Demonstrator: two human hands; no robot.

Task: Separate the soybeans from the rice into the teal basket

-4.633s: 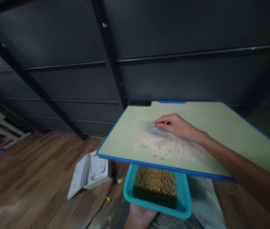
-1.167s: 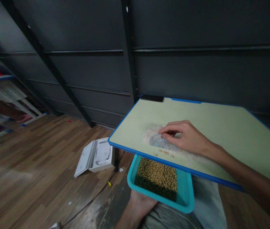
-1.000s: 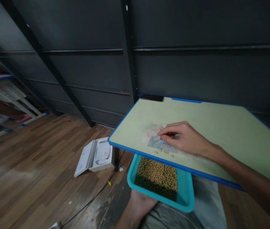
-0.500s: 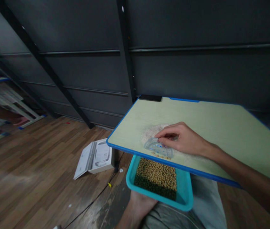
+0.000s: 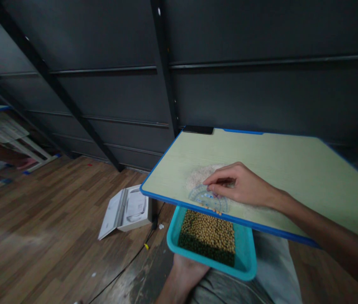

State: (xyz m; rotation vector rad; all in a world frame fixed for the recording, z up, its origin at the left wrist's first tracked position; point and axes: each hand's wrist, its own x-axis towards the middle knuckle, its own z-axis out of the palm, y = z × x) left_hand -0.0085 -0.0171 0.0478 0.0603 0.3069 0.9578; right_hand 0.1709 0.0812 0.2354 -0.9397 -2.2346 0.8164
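My right hand (image 5: 238, 184) pinches the upper edge of a clear protractor (image 5: 208, 198), which lies on the pale green table (image 5: 286, 164) with the blue rim. Several yellow beans (image 5: 213, 210) sit along the protractor's lower side, at the table's front edge. A patch of pale grains (image 5: 197, 175) spreads behind the protractor. Below the edge, my left hand (image 5: 187, 270) supports a turquoise tray (image 5: 245, 253) from underneath; its fingers are partly hidden by the tray. Yellow beans (image 5: 210, 228) and dark green beans (image 5: 205, 251) fill much of the tray.
A black phone-like object (image 5: 198, 129) lies at the table's back left corner, near the dark wall (image 5: 261, 33). On the wooden floor are an open white box (image 5: 134, 207) and a black cable (image 5: 125, 268). Part of another person (image 5: 4, 156) shows at far left.
The protractor has shifted slightly towards the front edge, pushing the row of yellow beans onto the blue rim. My left hand and the tray are nearly unchanged.
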